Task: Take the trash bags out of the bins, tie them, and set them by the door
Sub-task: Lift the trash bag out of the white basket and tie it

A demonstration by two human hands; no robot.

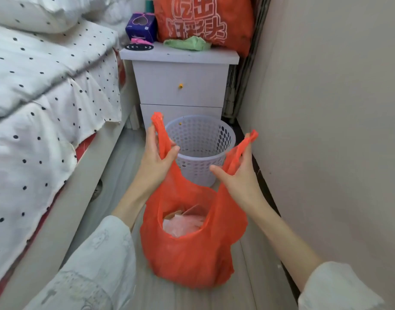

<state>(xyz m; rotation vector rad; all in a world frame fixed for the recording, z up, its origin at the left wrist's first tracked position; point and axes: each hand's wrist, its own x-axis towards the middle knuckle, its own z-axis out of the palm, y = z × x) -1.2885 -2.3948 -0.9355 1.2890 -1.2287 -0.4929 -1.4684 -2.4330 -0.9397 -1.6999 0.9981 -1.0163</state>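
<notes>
Item: orange trash bag [187, 253], out of the bin, its bottom at floor level in front of us, mouth open, pale wrappers visible inside; our left hand [155, 159] is closed around the left handle, thumb pinching it against the fingers; our right hand [237, 175] grips the right handle, fingers curled, thumb spread wide; handles drawn up and apart. Item: white perforated bin [201, 148], upright just behind the bag, before a white nightstand [180, 86]; bed [46, 90] with dotted bedding on our left; wall [326, 108] close on our right.
</notes>
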